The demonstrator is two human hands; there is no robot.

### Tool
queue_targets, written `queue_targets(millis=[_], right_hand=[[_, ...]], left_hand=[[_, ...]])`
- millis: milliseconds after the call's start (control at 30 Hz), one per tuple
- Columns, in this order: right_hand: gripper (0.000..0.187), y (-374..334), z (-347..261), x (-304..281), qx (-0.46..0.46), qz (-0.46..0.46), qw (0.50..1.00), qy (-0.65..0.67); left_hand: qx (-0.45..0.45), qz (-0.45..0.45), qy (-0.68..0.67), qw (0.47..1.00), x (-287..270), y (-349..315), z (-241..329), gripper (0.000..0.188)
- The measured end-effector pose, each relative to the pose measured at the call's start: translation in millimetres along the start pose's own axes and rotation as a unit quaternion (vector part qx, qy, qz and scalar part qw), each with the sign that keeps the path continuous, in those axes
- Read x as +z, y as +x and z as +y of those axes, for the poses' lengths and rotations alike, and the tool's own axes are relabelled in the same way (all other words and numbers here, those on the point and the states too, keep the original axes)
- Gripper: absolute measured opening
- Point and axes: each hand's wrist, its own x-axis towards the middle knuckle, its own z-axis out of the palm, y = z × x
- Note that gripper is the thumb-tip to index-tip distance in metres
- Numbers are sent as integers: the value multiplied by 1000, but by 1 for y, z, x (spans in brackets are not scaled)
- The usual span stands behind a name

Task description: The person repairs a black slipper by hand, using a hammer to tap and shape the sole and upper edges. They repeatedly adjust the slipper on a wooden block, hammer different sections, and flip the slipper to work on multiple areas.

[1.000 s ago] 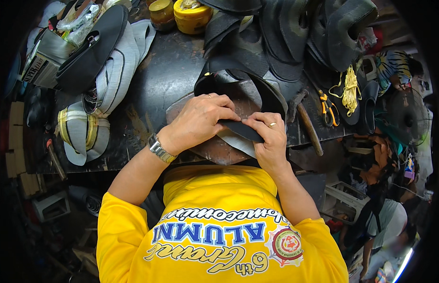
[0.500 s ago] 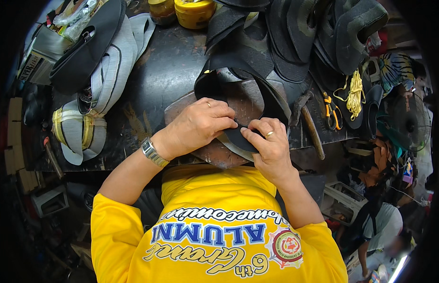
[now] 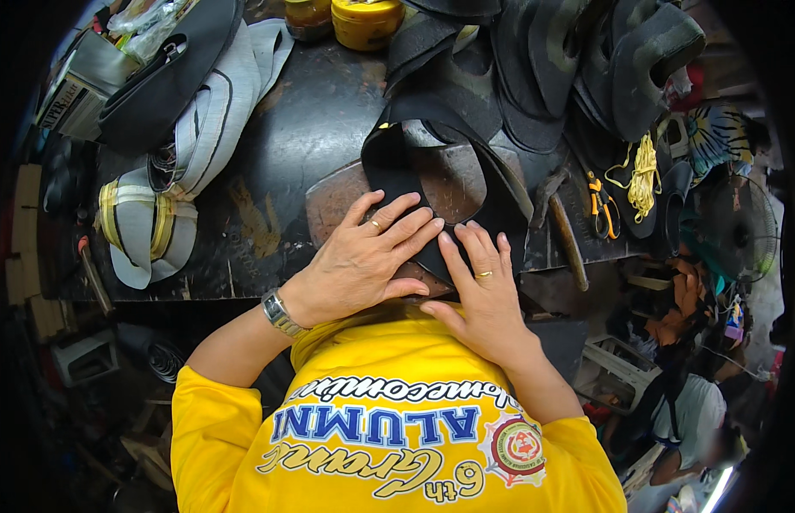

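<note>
A black strip of leather-like material [image 3: 385, 162] curves into a loop on a worn brown slab [image 3: 327, 205] at the table's front. My left hand [image 3: 355, 256] lies over the strip's near left part, fingers stretched out and slightly spread. Beside it, my right hand [image 3: 483, 295] rests with straight fingers on the near right part of the same strip. The fingertips of both hands nearly meet where the strip's ends come together; the join itself is partly hidden beneath them. Neither hand grips anything.
Right of the slab lie a hammer [image 3: 567, 244], orange-handled pliers [image 3: 601, 205] and a yellow cord bundle [image 3: 644, 175]. Stacked black cut-outs [image 3: 530, 64] fill the far right. Grey strips [image 3: 216, 120] lie at left; a yellow tub [image 3: 365, 26] stands behind. Another person [image 3: 697, 419] is at lower right.
Both hands have gone from pinching the near edge of the black strip to lying flat on it with fingers stretched out. The view has shifted slightly.
</note>
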Motion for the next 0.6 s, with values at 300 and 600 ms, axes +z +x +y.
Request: queue_targets(millis=[300, 600], right_hand=[[42, -24, 54, -50, 148, 255, 953, -73], [49, -44, 124, -27, 274, 167, 941, -105]], left_hand=[[-17, -16, -3, 1000, -4, 3, 7, 68], [3, 73, 8, 997, 6, 1, -1, 43]])
